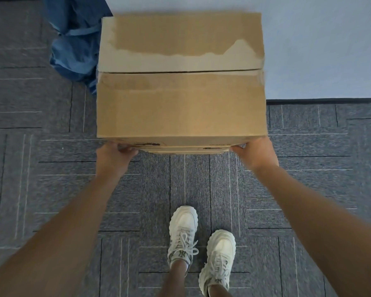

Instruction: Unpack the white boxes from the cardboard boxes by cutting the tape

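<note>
**Near corners gripped**

Fingers [128, 149] of the left hand [113, 156] and right hand [256, 154] curl under the near corners of the cardboard box [180, 108]. It lies straight ahead, seam running left-right, perhaps lifted off the floor [51, 172]; both hands equally near.

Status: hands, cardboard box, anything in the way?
Grip: left hand, right hand on cardboard box near corners. Flaps shut, no cutter seen. Nearby: blue cloth left of box.

No text can be read: the dark print [147, 144] on the cardboard box's [180, 103] near face is blurred, and the emblems on the sneakers [183, 224] are too small.
</note>
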The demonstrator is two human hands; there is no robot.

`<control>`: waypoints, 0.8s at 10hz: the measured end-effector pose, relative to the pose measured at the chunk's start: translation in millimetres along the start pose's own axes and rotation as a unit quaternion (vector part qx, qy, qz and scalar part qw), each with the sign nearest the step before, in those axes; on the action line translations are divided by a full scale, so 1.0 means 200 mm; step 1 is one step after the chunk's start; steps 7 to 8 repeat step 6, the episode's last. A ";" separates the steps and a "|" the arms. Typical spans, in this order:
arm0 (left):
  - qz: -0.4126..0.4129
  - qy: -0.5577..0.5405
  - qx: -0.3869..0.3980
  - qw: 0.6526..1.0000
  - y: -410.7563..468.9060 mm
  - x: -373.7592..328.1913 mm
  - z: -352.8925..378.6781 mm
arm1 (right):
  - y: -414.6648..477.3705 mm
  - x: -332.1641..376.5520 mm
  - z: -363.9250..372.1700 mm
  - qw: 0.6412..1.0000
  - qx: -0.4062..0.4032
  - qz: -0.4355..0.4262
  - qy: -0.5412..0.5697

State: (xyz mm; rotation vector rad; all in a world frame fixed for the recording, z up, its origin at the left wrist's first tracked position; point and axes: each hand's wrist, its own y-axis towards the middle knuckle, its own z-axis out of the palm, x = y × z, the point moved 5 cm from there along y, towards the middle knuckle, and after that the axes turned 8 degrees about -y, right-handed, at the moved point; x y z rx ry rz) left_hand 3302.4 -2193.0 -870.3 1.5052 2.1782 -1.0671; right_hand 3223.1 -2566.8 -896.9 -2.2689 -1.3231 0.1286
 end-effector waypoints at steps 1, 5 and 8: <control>0.006 0.024 -0.019 1.000 0.02 -0.03 0.01 | 0.04 -0.02 0.02 1.000 0.025 0.007 0.002; -0.019 0.059 0.005 0.998 0.01 0.01 -0.01 | -0.02 -0.01 0.01 0.997 0.080 0.008 0.002; -0.048 0.101 0.066 0.992 -0.10 -0.03 -0.13 | -0.14 0.01 -0.12 0.992 0.122 0.011 -0.023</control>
